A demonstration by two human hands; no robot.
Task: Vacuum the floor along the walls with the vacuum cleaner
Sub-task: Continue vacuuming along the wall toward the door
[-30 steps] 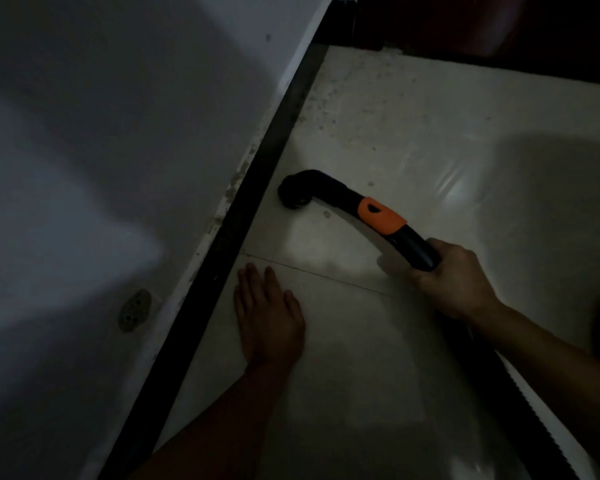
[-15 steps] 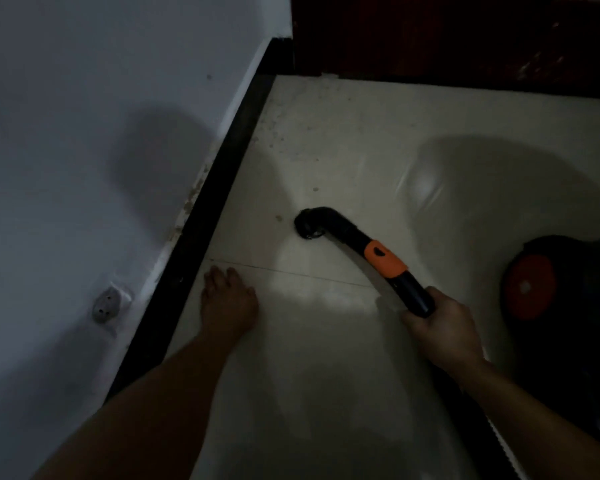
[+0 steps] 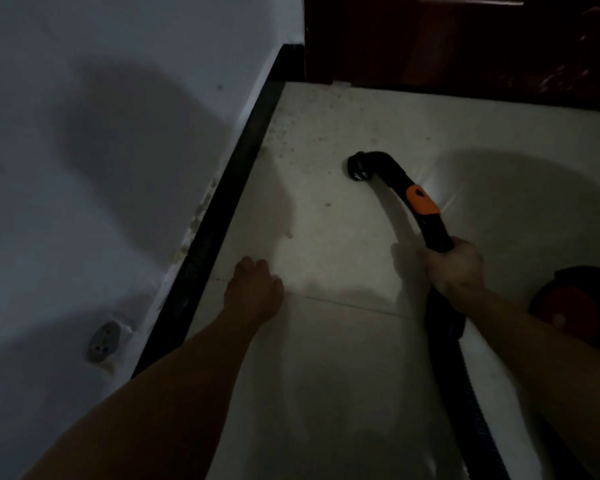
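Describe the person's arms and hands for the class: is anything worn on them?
The left forearm and right forearm are bare, with no sleeve in view. The left hand and right hand wear no gloves. No watch, band or ring can be made out in the dim light.

A dim home room: pale floor tiles, black skirting board, white wall with socket.
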